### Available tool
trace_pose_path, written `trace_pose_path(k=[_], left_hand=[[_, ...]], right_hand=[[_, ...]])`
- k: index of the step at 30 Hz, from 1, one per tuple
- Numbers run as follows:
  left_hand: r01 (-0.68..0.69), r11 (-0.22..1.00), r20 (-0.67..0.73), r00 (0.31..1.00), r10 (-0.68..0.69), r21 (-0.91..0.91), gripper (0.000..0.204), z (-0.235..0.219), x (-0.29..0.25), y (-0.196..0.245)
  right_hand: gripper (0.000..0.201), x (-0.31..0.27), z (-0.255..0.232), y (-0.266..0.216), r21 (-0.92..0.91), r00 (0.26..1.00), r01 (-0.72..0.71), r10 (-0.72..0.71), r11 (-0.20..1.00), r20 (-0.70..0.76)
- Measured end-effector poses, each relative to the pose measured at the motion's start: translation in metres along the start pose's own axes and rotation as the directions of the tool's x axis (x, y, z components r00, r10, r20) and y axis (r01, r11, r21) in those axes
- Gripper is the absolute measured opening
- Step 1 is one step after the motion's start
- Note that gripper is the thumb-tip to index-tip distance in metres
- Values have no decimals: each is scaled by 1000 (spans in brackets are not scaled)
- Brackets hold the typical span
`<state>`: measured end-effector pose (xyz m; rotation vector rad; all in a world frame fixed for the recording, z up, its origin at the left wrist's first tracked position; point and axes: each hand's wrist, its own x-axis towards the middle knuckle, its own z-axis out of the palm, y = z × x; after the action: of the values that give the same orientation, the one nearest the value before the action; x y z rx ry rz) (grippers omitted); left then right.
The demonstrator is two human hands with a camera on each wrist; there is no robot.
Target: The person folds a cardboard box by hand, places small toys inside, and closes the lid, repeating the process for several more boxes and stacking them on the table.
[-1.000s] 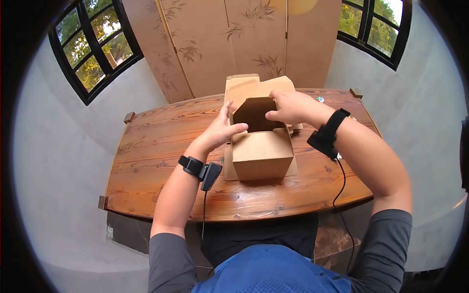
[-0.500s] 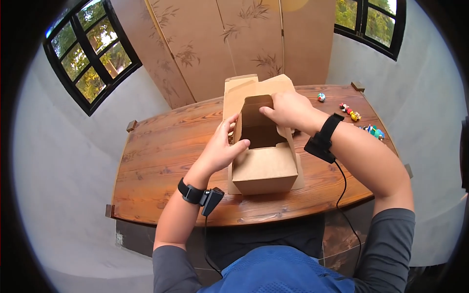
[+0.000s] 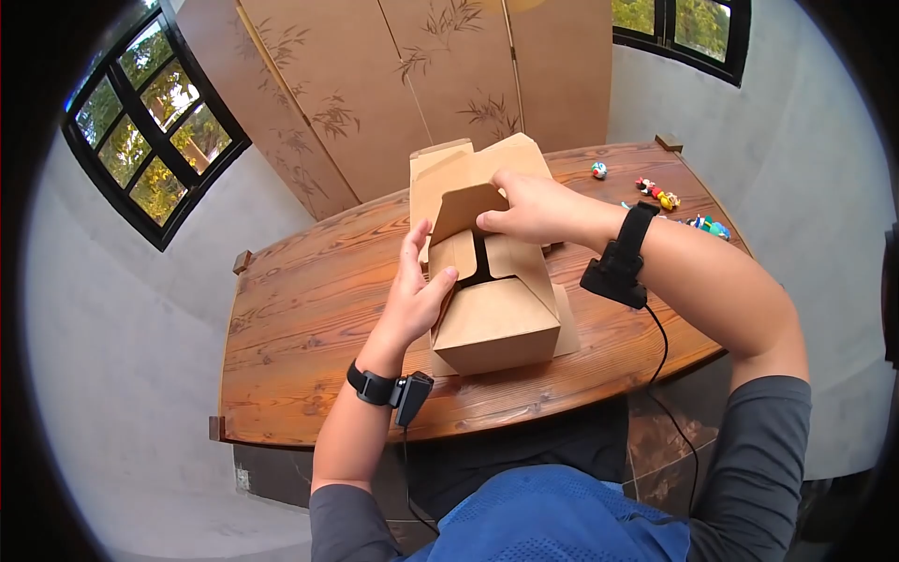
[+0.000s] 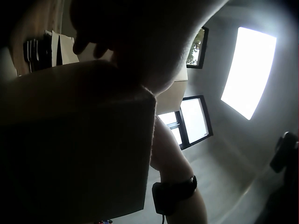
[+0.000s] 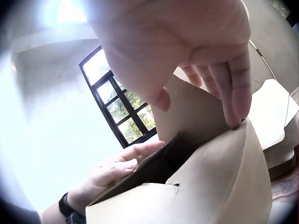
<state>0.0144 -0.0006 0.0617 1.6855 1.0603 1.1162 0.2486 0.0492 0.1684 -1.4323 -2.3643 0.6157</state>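
A brown cardboard box [image 3: 496,354] stands on the wooden table, its near top panel lying flat. Two side flaps [image 3: 515,258] lean inward over the opening, leaving a dark gap between them. The far flap [image 3: 461,212] stands tilted up. My right hand [image 3: 538,208] pinches this flap at its right edge, thumb on the near side and fingers behind, as the right wrist view also shows. Along the box's left side, my left hand [image 3: 412,295] presses with extended fingers, its thumb at the left flap's edge. The left wrist view is mostly dark, with the box wall [image 4: 79,154] filling the lower left.
More cardboard [image 3: 520,155] stands behind the box, and a flat piece [image 3: 567,328] shows beneath it. On the table's right lie a small patterned ball [image 3: 599,170], red and yellow toy figures [image 3: 658,193] and blue-green toys [image 3: 709,227]. A folding screen [image 3: 346,84] stands beyond the table.
The side flaps have swung inward over the opening, narrowing the dark interior to a slit. Both hands stay at the box. The head view has shifted, showing the toys on the right.
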Motion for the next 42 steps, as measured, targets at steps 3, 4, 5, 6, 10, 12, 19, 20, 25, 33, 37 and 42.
trace_pose_path(k=[3,4,5,6,10,12,19,20,25,33,37,42], left_hand=[[-180,973,-73,979,192,142,77,5,6,10],[-197,960,-43,977,209,197,77,6,8,9],[-215,944,-13,974,225,251,77,9,9,10],[-154,970,4,988,156,187,77,13,7,10],[-145,936,-61,983,174,321,69,15,7,-3],[-87,985,-43,995,95,149,64,13,7,-9],[-32,996,-80,996,39,83,57,19,5,-3],[22,1000,-88,996,-22,-4,55,21,4,7],[41,994,-116,992,-53,-104,52,19,4,-3],[-113,954,-83,986,141,279,51,17,3,1],[-115,943,-53,989,138,312,52,15,4,3],[-73,944,-60,993,98,322,52,16,3,3]], right_hand=[[65,-3,-3,-4,-50,995,44,-39,998,93],[65,-3,-3,-6,-107,988,96,-82,990,131],[65,-6,-4,-8,-105,988,98,-83,990,132],[67,-10,-4,-9,-95,980,97,-79,991,182],[67,-20,-3,-6,-61,947,165,-141,984,287],[65,-23,2,-2,-66,944,184,-158,981,289],[54,-29,3,-5,-72,964,190,-172,979,202],[52,-30,3,-6,-63,973,160,-147,985,181],[50,-30,8,-2,-177,982,138,-111,974,154],[58,-15,23,5,-247,963,171,-109,954,247],[66,-8,29,16,-204,933,286,-223,936,282],[67,-9,24,19,-165,921,296,-236,941,310]])
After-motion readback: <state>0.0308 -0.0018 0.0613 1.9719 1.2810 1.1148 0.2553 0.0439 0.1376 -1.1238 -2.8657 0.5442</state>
